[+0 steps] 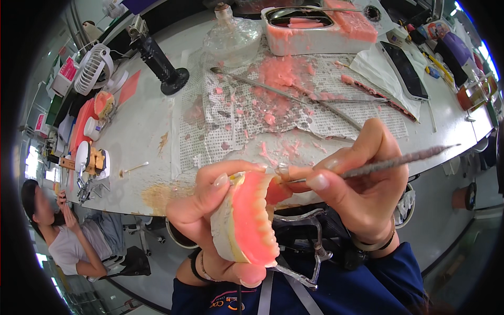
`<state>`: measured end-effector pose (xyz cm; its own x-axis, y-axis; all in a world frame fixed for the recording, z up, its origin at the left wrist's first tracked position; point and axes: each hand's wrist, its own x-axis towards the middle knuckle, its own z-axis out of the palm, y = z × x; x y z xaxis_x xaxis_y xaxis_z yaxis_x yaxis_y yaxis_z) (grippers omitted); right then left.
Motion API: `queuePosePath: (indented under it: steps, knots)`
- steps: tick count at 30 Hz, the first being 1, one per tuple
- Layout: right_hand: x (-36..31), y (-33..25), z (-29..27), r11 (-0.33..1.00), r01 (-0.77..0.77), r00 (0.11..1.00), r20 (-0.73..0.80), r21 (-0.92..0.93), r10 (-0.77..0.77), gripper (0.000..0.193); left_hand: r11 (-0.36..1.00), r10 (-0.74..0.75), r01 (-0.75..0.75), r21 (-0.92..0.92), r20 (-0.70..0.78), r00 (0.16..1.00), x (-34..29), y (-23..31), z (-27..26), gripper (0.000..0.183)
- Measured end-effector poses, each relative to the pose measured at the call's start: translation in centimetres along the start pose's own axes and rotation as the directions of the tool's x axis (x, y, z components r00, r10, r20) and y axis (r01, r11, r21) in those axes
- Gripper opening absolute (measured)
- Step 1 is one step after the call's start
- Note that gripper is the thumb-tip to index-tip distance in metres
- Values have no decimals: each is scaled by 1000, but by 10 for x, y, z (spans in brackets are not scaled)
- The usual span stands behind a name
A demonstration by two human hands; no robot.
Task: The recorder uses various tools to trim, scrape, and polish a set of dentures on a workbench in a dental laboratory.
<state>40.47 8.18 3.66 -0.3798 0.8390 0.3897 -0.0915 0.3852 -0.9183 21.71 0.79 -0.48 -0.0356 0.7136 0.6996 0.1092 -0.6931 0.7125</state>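
Note:
My left hand (191,207) is wrapped round a plaster dental cast (223,233) with a pink wax denture base (247,205) and a row of cream-coloured teeth (265,218). The cast is tilted, its teeth toward the right. In my right hand (370,191), thumb and fingers pinch a slim wax carving tool (404,160) with a dark, rough handle. Its thin metal tip points left, at the upper end of the tooth row; whether it touches is hard to tell. Below the cast hangs a metal articulator frame (317,236), and how it joins the cast is hidden.
Wax-spattered newspaper (226,131) carries metal spatulas (262,84). Behind stand a glass spirit lamp (231,39), a white wax tub (294,46) and a black hand torch (160,60). A phone (404,71) lies right; another articulator (93,160) stands left. A person (81,236) sits beyond.

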Motion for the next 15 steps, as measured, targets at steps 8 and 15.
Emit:
queuePosePath:
  steps: [8, 15]
  knots:
    - [1, -2, 5, 957, -26, 1000, -1, 288, 28, 23, 1000, -16, 16, -25, -4, 1000, 3, 3, 4, 94]
    - [4, -4, 4, 988, -23, 999, 35, 150, 18, 23, 990, -92, 103, 92, -120, 989, 4, 6, 12, 92]
